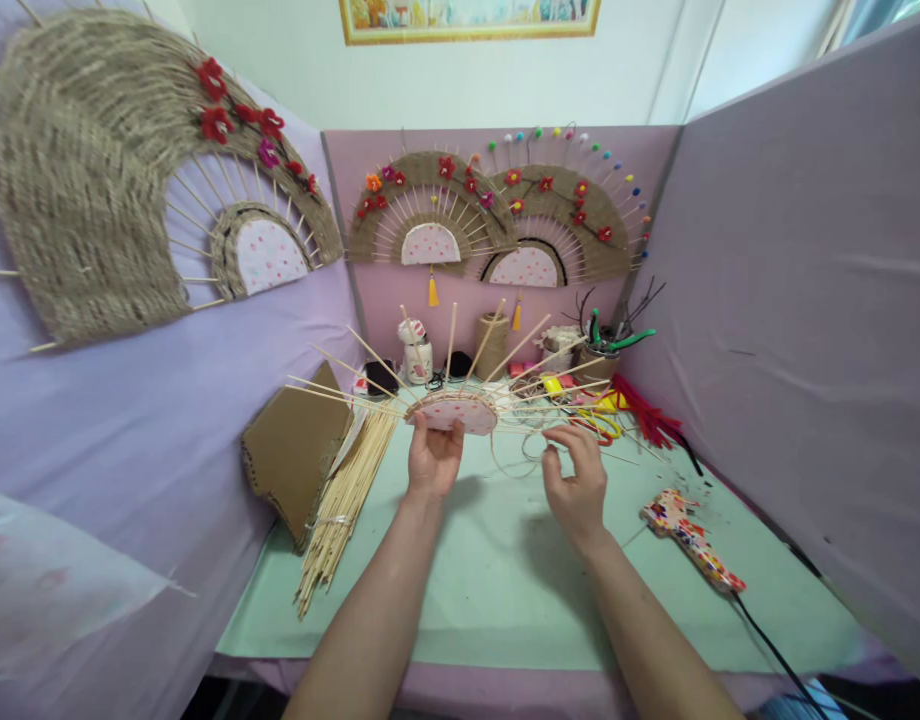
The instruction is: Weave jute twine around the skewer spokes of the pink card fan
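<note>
My left hand (434, 455) grips the lower edge of a fan frame (460, 414), a half-round base covered in pink dotted cloth with thin wooden sticks fanning out from its curved edge. A twine cord (497, 455) hangs in loops from the right end of the base. Beside that end, my right hand (576, 475) has thumb and forefinger pinched on the twine, its other fingers curled. The frame is held above the green tabletop, its sticks spread left, up and right.
A bundle of sticks (351, 490) and cardboard (295, 450) lie at left. A glue gun (689, 540) with a cord rests at right. Behind stand a twine spool (492, 345), a tool pot (599, 365) and red pipe cleaners (647, 410). Finished fans (430, 205) hang on the partitions.
</note>
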{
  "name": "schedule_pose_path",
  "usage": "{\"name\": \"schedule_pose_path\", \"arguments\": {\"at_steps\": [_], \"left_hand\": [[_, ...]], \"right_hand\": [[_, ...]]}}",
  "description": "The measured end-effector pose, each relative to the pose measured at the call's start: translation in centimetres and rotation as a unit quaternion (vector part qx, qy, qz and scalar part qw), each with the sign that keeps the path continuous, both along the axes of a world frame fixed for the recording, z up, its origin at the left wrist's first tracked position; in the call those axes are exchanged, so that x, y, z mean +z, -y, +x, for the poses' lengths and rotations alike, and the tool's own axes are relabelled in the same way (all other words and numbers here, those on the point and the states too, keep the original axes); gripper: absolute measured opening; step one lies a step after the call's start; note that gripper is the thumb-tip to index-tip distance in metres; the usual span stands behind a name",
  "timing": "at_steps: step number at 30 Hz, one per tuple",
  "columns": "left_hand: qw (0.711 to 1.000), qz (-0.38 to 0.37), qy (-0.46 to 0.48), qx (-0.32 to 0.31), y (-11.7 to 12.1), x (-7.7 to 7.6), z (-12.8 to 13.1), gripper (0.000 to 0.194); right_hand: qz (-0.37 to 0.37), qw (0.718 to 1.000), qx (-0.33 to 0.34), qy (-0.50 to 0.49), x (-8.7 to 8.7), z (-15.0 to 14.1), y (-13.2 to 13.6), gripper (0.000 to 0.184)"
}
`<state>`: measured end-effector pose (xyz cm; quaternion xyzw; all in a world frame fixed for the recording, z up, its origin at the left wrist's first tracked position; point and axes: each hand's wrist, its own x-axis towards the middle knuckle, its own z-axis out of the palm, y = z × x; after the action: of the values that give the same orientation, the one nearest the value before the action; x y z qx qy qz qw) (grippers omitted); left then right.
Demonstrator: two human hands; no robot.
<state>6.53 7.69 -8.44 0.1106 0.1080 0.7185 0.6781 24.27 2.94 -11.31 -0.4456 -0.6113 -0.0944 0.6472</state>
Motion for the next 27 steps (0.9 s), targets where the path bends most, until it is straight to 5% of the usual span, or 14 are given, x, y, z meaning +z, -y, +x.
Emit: {"name": "schedule_pose_path", "arguments": {"at_steps": [5, 10, 18, 23, 27], "left_hand": [[0.997, 0.043, -0.056, -0.014, 0.3, -0.5, 0.5, 0.018], [0.992, 0.077, -0.101, -0.021, 0.4, -1.1, 0.7, 0.035], [0.987, 0.081, -0.132, -0.037, 0.3, -1.6, 0.7, 0.039], [0.995, 0.050, -0.085, -0.018, 0.2, -1.0, 0.6, 0.026], [0.999, 0.013, -0.041, -0.001, 0.3, -0.2, 0.4, 0.016]], "right_hand": [[0.027, 0.993, 0.056, 0.098, 3.0, -4.3, 1.3, 0.040], [-0.014, 0.993, 0.030, 0.113, 4.3, -6.6, 1.1, 0.047], [-0.052, 0.991, -0.022, 0.118, 3.8, -7.0, 0.9, 0.044], [0.003, 0.996, 0.047, 0.074, 2.2, -6.0, 0.9, 0.033], [-0.091, 0.988, 0.123, 0.005, 0.5, -4.4, 0.3, 0.024]]}}
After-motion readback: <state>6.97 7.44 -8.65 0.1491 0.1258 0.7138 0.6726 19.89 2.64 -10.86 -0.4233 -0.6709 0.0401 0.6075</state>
